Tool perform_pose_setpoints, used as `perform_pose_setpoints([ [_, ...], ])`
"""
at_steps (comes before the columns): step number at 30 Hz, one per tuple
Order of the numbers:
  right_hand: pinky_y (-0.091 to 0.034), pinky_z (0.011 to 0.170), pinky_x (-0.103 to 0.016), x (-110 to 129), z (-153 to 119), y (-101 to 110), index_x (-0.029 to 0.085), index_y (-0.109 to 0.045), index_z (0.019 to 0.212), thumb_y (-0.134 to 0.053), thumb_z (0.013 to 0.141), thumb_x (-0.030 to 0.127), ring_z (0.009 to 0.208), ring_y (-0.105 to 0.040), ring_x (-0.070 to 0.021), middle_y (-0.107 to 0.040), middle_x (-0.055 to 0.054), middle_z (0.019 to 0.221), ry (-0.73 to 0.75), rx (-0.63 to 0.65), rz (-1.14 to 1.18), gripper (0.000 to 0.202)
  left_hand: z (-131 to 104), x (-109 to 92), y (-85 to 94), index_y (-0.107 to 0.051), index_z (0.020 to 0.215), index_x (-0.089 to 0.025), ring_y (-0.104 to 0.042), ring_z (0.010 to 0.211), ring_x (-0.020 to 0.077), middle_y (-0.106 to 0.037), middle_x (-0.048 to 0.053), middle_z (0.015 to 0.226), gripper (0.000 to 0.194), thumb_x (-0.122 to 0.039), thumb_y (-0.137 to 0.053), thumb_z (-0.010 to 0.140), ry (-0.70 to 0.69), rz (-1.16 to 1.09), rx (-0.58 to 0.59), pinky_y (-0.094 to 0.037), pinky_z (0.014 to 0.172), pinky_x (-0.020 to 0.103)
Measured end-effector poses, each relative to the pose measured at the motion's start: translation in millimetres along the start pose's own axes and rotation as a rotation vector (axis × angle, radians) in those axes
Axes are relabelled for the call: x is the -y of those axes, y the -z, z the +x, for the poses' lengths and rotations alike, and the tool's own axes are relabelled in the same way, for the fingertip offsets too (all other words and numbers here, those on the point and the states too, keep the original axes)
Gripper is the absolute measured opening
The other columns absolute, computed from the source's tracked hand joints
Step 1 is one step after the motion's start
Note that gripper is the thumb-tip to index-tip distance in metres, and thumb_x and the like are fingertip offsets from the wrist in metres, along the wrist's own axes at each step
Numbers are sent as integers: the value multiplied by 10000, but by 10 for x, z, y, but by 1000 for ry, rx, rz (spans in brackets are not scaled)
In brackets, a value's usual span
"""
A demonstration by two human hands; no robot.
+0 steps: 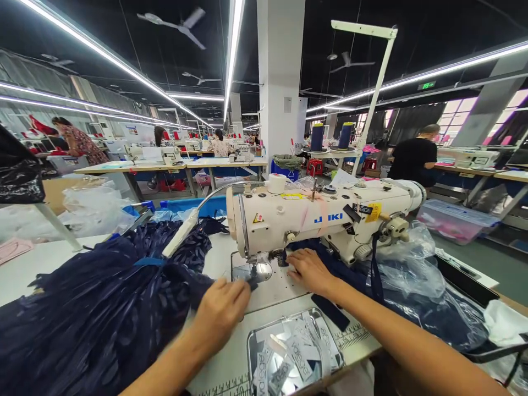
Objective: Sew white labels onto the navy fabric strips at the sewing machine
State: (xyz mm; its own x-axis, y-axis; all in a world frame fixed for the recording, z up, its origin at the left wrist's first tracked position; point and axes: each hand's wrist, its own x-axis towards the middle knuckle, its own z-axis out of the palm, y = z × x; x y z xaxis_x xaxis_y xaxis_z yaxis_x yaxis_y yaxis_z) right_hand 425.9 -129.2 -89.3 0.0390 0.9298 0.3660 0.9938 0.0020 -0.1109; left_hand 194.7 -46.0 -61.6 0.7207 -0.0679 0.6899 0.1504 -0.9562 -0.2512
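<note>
My left hand (pixel 225 305) is closed, with a small end of navy fabric (pixel 254 282) showing at its fingertips beside the needle plate. My right hand (pixel 311 269) is under the arm of the white sewing machine (pixel 289 217), its fingers bent down on more navy fabric (pixel 317 248); its fingertips are partly hidden. The presser foot area lies between the two hands. A big heap of dark navy pieces (pixel 103 297), tied with a blue band (pixel 149 262), spreads to the left of my left hand.
A metal tray (pixel 251 335) of printed labels sits at the front edge, near a dark navy strip (pixel 330 312). Clear plastic bags (pixel 406 264) lie on the right. A lamp on a bent neck (pixel 181 234) hangs over the heap. Several people work at tables behind.
</note>
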Motion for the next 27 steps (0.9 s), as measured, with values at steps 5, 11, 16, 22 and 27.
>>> perform_pose_setpoints([
  [5, -291, 919, -415, 16, 292, -251, 96, -625, 730, -489, 740, 20, 861, -533, -239, -645, -125, 789, 99, 36, -143, 156, 24, 15, -595, -498, 597, -131, -395, 474, 119, -511, 22, 598, 303, 4, -329, 809, -261, 120, 119, -297, 537, 285],
  [11, -378, 768, -339, -93, 292, -253, 133, -594, 685, -441, 743, 43, 761, -551, -214, -630, -94, 723, -10, -42, -130, 187, -239, 90, -641, -509, 597, -126, -421, 499, 136, -514, 16, 571, 225, -36, -414, 780, -280, 145, 205, -257, 548, 299],
  [16, -413, 617, -238, 14, 86, -186, 142, -553, 835, -354, 770, 82, 685, -564, -153, -622, -47, 766, -140, -124, 9, 218, -297, 91, -564, -536, 611, -118, -439, 501, 149, -521, 20, 553, 193, -56, -438, 765, -295, 175, 231, -251, 557, 307],
  [22, -386, 761, -357, 84, 122, -366, 154, -539, 683, -431, 732, 106, 784, -536, -232, -605, -96, 774, -136, -137, -8, 127, -311, 51, -570, -540, 599, -118, -462, 509, 160, -531, 27, 544, 185, -38, -453, 741, -289, 180, 245, -262, 579, 314],
  [27, -345, 836, -361, 132, 74, -340, 158, -547, 793, -470, 760, 112, 848, -518, -220, -598, -85, 838, -21, -101, 13, 96, -336, 36, -567, -560, 632, -113, -482, 527, 165, -554, 36, 567, 180, -38, -451, 755, -265, 163, 280, -277, 597, 320],
])
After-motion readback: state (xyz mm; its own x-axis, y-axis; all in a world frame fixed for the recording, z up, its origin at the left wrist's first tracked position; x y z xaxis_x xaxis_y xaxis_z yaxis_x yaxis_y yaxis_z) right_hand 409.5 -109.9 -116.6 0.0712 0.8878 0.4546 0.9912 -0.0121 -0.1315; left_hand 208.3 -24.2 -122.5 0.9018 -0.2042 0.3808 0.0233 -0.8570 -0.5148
